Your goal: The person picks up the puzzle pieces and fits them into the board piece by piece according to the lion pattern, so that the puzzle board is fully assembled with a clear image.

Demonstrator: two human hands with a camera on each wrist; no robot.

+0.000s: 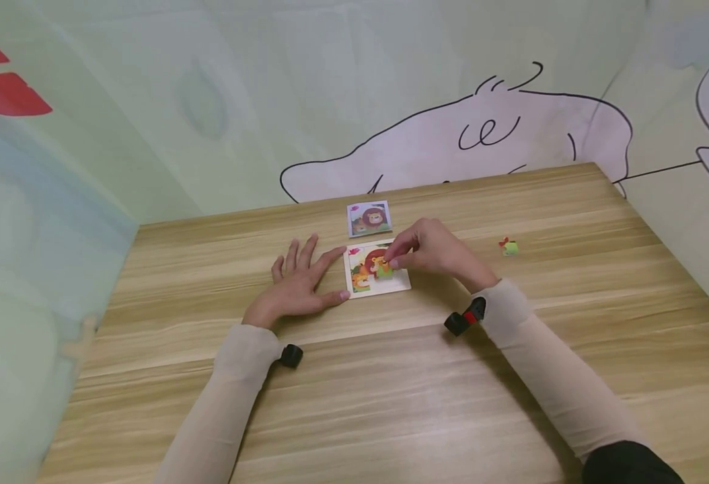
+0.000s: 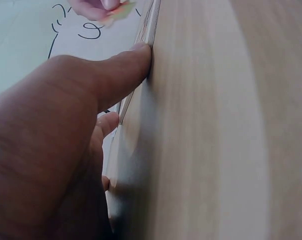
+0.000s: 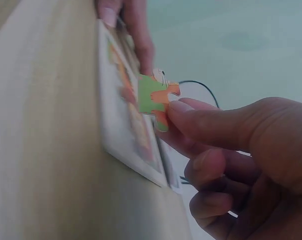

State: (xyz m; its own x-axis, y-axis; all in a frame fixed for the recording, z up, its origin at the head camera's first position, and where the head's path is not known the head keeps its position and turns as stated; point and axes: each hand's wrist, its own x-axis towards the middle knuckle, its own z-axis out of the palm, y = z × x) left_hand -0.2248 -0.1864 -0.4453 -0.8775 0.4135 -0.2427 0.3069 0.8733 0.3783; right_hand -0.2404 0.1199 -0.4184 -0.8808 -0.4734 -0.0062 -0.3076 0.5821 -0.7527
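Observation:
A jigsaw puzzle board [image 1: 398, 284] with a white frame lies on the table, partly filled with a lion picture. My right hand [image 1: 436, 252] pinches a green and orange puzzle piece [image 3: 153, 95] between thumb and forefinger, just above the board. In the right wrist view the piece stands tilted, apart from the board. My left hand [image 1: 296, 286] lies spread on the table at the board's left side, its thumb and index fingertips touching the edge. The left wrist view shows the left thumb [image 2: 118, 75] against that edge.
Behind the board lies a card [image 1: 369, 218] with a matching lion picture. One loose green and red puzzle piece [image 1: 510, 247] lies on the wooden table [image 1: 354, 403] to the right. A printed curtain [image 1: 239, 101] hangs behind the table's far edge.

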